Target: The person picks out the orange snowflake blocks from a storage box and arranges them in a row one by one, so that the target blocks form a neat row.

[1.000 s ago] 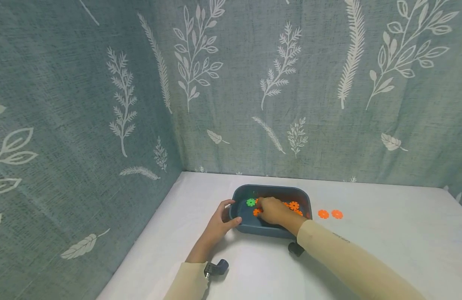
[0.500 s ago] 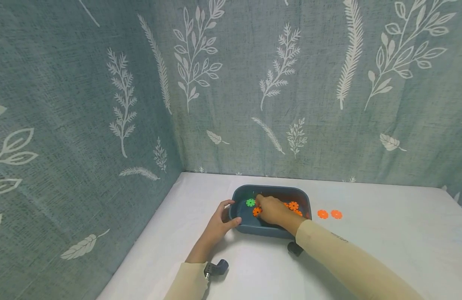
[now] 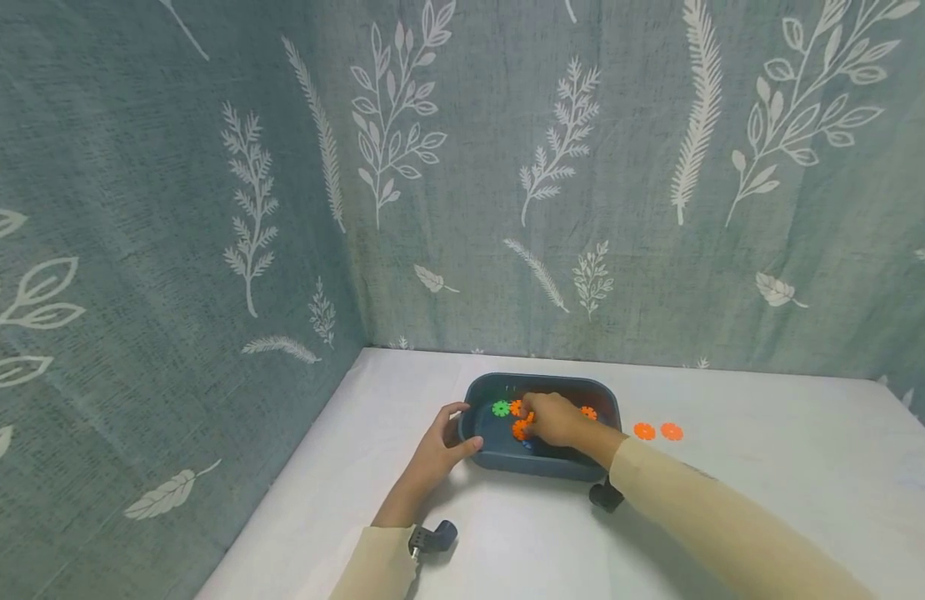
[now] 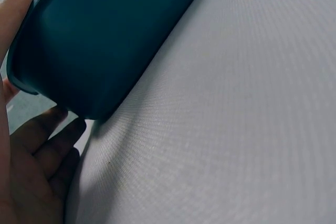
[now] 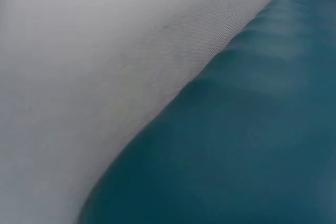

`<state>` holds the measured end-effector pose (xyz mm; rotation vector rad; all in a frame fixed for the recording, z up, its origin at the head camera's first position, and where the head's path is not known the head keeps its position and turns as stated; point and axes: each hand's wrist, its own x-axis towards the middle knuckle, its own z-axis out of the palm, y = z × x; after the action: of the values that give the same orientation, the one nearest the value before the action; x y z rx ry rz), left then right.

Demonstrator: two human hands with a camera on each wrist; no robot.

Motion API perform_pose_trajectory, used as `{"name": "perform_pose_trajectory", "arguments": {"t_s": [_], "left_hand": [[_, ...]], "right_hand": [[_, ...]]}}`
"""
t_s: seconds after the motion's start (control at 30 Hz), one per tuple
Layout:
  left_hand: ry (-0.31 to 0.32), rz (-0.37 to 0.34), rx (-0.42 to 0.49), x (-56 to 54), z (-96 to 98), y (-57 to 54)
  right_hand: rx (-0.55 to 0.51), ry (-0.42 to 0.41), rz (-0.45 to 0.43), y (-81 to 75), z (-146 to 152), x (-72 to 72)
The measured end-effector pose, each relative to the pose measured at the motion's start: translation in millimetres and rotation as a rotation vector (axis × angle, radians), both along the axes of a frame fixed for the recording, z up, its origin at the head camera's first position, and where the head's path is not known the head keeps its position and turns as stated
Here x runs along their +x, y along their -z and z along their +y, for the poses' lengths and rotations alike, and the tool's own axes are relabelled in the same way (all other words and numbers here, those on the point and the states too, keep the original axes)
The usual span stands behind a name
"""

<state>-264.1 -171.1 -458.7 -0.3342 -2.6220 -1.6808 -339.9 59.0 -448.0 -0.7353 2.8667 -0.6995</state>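
Grey-green cloth curtains printed with white leaf sprays (image 3: 470, 167) hang behind and to the left of a table spread with white woven cloth (image 3: 537, 542). Over it reach 2 long cream sleeves (image 3: 725, 517). Well toward the table's far side sits a dark teal, smooth-walled, rectangular box with rounded corners (image 3: 533, 464). The right hand (image 3: 558, 419) is inside the box, fingers close together and pointing down; whether they pinch anything I cannot tell. The left hand (image 3: 436, 442) holds the box's left end, thumb and fingers set wide around it, fingertips touching the outside. There are 2 small black wrist cameras (image 3: 436, 536), 1 per arm. Flat, round, orange notched discs (image 3: 521, 429) lie in the box about the right hand's fingertips; 2 more lie on the white cloth, right of the box. In the box's left part lies 1 flat, bright green notched disc (image 3: 501, 408).
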Motion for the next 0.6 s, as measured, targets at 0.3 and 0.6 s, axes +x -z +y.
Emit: {"name": "perform_pose_trajectory", "arguments": {"t_s": [0.3,0.6], "left_hand": [[-0.004,0.005,-0.001,0.6,-1.6,0.4],[-0.001,0.007,-0.001,1.7,0.9,-1.5]], "right_hand": [[-0.012,-0.023,0.002,-14.6,21.6,10.2],[0.026,-0.003,-0.028,-29.6,48.3,17.1]]}}
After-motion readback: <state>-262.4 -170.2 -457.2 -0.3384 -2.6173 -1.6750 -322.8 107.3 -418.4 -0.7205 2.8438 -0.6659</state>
